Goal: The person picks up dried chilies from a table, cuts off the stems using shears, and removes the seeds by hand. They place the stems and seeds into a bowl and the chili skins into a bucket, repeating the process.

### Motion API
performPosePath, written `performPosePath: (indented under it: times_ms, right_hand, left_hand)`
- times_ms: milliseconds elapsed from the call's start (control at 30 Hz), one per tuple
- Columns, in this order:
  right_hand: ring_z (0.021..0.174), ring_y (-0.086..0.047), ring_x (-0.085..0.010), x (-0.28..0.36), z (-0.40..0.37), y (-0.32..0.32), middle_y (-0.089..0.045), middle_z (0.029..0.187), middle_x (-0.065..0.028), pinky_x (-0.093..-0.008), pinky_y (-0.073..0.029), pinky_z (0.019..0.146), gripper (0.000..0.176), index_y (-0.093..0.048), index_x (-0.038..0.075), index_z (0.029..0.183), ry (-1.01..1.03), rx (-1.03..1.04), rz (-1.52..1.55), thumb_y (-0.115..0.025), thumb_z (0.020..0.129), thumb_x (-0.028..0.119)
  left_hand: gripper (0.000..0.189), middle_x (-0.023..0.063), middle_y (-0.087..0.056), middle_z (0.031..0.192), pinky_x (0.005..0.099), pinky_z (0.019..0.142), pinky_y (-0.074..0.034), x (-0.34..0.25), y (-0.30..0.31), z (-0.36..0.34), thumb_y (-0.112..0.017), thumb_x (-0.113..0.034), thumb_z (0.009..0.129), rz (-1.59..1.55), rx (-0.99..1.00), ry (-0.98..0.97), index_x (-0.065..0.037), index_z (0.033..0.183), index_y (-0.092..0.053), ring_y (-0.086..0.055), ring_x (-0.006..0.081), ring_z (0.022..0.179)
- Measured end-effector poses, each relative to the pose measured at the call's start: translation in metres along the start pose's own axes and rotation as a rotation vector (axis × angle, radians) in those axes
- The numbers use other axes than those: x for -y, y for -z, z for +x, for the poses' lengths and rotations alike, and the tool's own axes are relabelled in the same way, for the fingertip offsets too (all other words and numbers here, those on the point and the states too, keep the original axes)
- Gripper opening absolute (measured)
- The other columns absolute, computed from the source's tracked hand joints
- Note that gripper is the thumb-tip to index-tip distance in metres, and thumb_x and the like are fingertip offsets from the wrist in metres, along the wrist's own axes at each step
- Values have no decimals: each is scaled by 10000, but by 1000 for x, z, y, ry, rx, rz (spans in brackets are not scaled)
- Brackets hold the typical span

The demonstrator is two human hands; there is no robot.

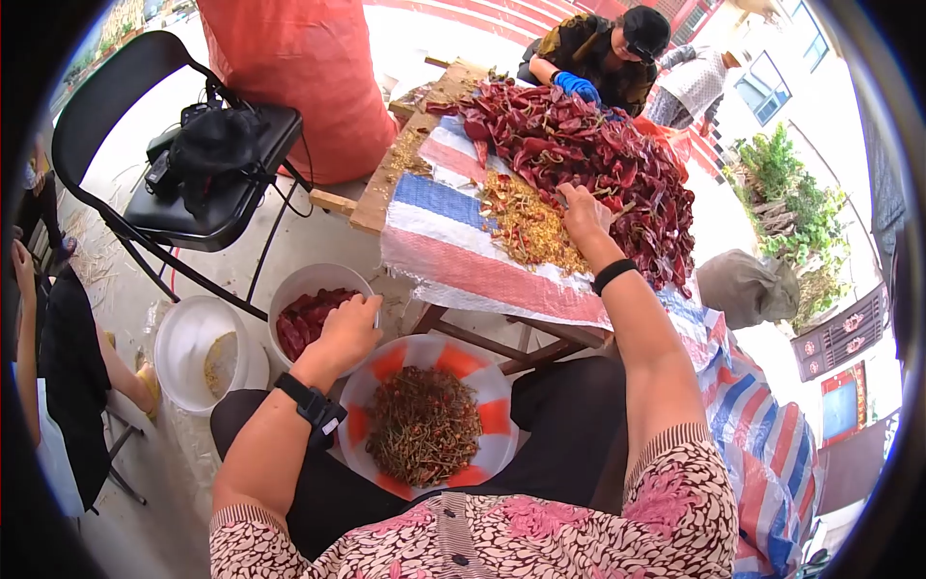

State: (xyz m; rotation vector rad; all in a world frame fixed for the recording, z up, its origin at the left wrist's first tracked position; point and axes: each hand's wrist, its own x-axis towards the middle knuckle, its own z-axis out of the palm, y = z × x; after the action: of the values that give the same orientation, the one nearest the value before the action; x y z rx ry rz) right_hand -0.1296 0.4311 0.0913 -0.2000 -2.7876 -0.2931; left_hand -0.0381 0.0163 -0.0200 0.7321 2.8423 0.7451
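Stems [422, 425] fill the orange-and-white bowl [494, 417] on my lap. My left hand [349, 333] hangs curled over the white bucket [323, 277] beside it, and my right hand [584, 217] is on the dried chilli pile [579, 145] up on the striped sheet [444, 198]. Honestly can't tell if either one is gripping anything.

black chair [189, 218], red sack [299, 77]

Outdoor courtyard workplace — chilli heap [579, 154] on tarp-covered table [463, 261], bulging sack [299, 77].
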Motion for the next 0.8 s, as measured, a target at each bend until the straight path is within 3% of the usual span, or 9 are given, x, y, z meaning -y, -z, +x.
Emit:
performPosePath:
  times_ms: [133, 267, 300, 367, 400, 500, 633, 767, 800]
  right_hand:
    - [876, -640, -316, -5, -2, -1, -616, 992, -65, -441, -501, 705, 243, -582, 203, 1079, 10, -131, 27, -595, 845, 138]
    - [866, -636, -309, 0, -10, 26, -640, 980, -68, -399, -506, 695, 162, -625, 190, 1010, -69, -479, 225, -636, 857, 240]
    - [828, -648, -251, 4, -15, 33, -647, 890, -51, -358, -501, 671, 149, -648, 152, 1000, -87, -541, 357, -646, 870, 223]
    - [660, -594, -123, 16, -32, 51, -620, 776, -3, -276, -451, 556, 151, -659, 92, 989, -60, -485, 853, -647, 896, 211]
    - [538, -459, -21, 36, -52, 75, -567, 718, 45, -197, -344, 465, 154, -661, 58, 966, -88, -341, 1238, -652, 907, 200]
    - [454, -388, -3, 79, -105, 104, -551, 664, 55, -172, -263, 418, 147, -663, 68, 956, -101, -141, 1501, -650, 912, 208]
    - [449, -402, -11, 139, -172, 116, -511, 603, 64, -176, -282, 406, 152, -656, 65, 959, -179, 164, 1652, -645, 915, 210]
    - [459, -412, -18, 175, -203, 98, -538, 673, 54, -181, -299, 410, 141, -646, 51, 968, -180, 172, 1713, -647, 913, 181]
    - [460, -412, -19, 181, -208, 97, -538, 676, 52, -181, -301, 411, 141, -644, 48, 970, -205, 175, 1736, -647, 913, 177]
  left_hand:
    - [414, 217, -583, 1040, 487, 810, -487, -3, 3, -2, -638, -129, 780, -53, -29, -27, -32, 1165, -521, -589, 401, 971]
    - [346, 199, -616, 1001, 442, 804, -494, -14, 14, -2, -609, -106, 803, -185, -149, -61, -21, 1136, -567, -605, 384, 943]
    - [329, 194, -627, 988, 422, 810, -494, -17, 17, 0, -599, -97, 809, -243, -192, -74, -17, 1129, -584, -609, 377, 937]
    - [291, 163, -658, 959, 374, 803, -496, -25, 24, 1, -623, -126, 838, -523, -218, -88, -3, 1102, -606, -641, 302, 897]
    - [313, 154, -655, 995, 362, 815, -491, -32, 32, -2, -632, -139, 844, -658, -185, -86, -6, 1125, -597, -638, 273, 915]
    - [403, 130, -617, 1131, 339, 868, -468, -44, 39, -9, -653, -184, 855, -703, -281, -209, -18, 1212, -560, -603, 213, 996]
    - [518, 120, -545, 1270, 335, 942, -433, -60, 44, -22, -674, -230, 854, -693, -334, -413, -44, 1307, -505, -544, 214, 1103]
    - [521, 93, -574, 1211, 300, 915, -451, -70, 47, -32, -680, -229, 864, -961, 66, -302, -59, 1323, -502, -552, 164, 1070]
    - [464, 58, -622, 1104, 244, 853, -471, -73, 53, -37, -669, -183, 881, -1080, 180, -199, -43, 1297, -520, -578, 103, 973]
